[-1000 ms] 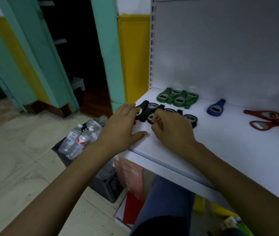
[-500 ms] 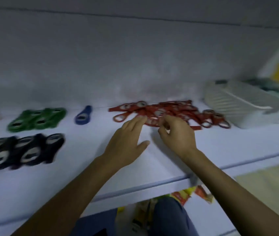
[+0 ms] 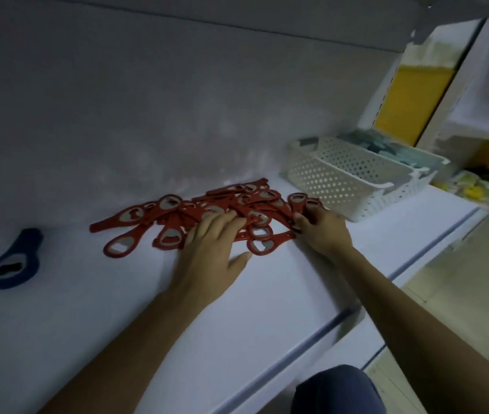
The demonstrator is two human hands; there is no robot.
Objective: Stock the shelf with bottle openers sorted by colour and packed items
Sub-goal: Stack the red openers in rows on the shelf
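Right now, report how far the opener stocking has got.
Looks done: one blue opener lies apart on the shelf, and a basket at the right holds teal items. In hand: the left hand lies flat on the jumbled red openers; the right hand curls round their right end. Left: lining up the reds, which overlap at all angles.

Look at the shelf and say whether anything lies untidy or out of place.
Yes: the red bottle openers lie in a tangled, overlapping heap on the shelf, pointing every way rather than in a row. The left hand rests flat on the heap; the right hand grips its right end. The blue opener lies alone.
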